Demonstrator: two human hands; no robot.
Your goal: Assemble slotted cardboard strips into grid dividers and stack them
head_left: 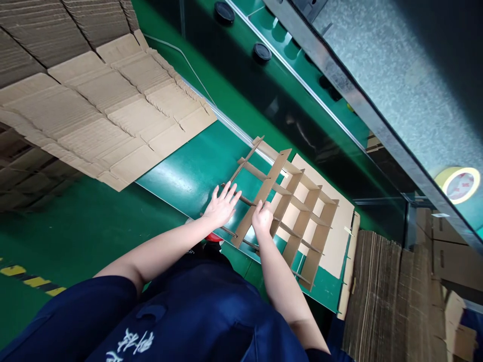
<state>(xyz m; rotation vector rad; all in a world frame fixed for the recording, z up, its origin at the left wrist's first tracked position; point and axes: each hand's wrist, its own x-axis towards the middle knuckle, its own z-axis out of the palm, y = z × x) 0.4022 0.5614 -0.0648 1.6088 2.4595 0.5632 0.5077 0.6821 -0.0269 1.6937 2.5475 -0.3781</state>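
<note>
A brown cardboard divider grid (pixel 297 207) made of interlocked strips lies over the green bench. My right hand (pixel 262 218) is closed around one of its strips, near a wide crosswise strip (pixel 278 176). At the grid's left end, my left hand (pixel 222 205) is open with its fingers spread. It lies over the outermost strip (pixel 247 160) and hides part of it; whether the palm presses on it I cannot tell. That end strip looks tilted compared with the others.
A flat cardboard sheet (pixel 330 241) lies under the grid's right side. Flattened cardboard (pixel 124 110) is stacked at the left, and more cardboard (pixel 381 291) stands at the right. A tape roll (pixel 439 182) rests on a metal surface. Round black objects (pixel 262 52) are at the back.
</note>
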